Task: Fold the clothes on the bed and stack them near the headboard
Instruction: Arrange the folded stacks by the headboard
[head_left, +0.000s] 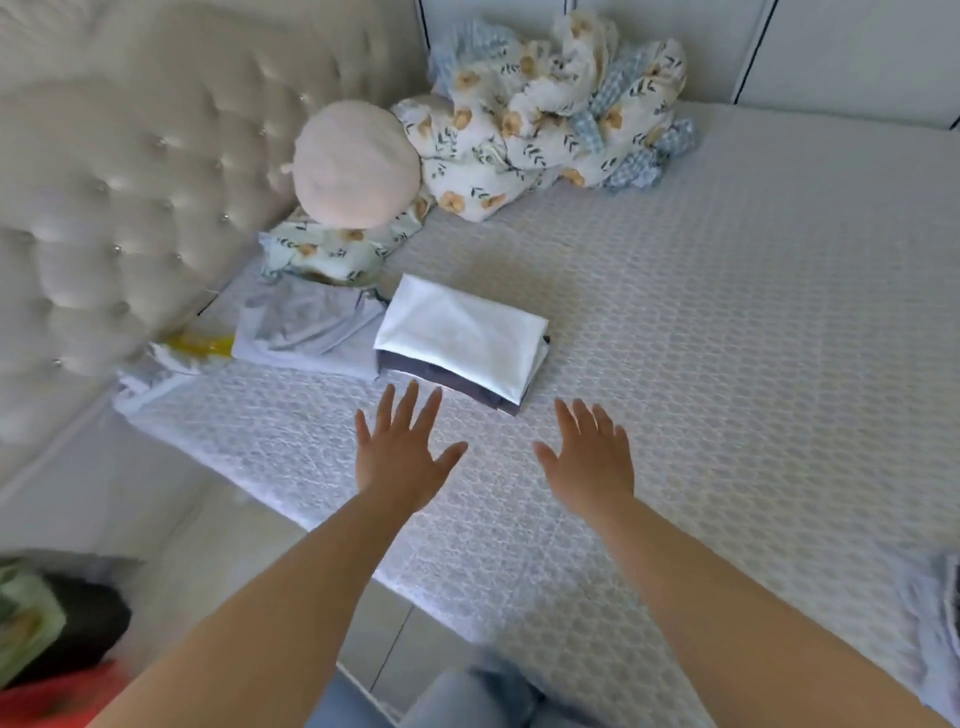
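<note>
A small stack of folded clothes (460, 340) lies on the patterned mattress (727, 338), a white piece on top and a dark grey one beneath. It sits a little way out from the tufted beige headboard (130, 208). My left hand (402, 447) hovers just in front of the stack with fingers spread, its fingertips close to the grey edge. My right hand (589, 452) is held out flat beside it, to the right of the stack's front corner. Both hands hold nothing.
A crumpled pale grey cloth (306, 327) lies left of the stack by the headboard. A round pink cushion (356, 166) rests on a floral pillow (332, 254), and a bunched floral blanket (550, 114) fills the far corner. Dark and red items (57, 644) sit on the floor at lower left.
</note>
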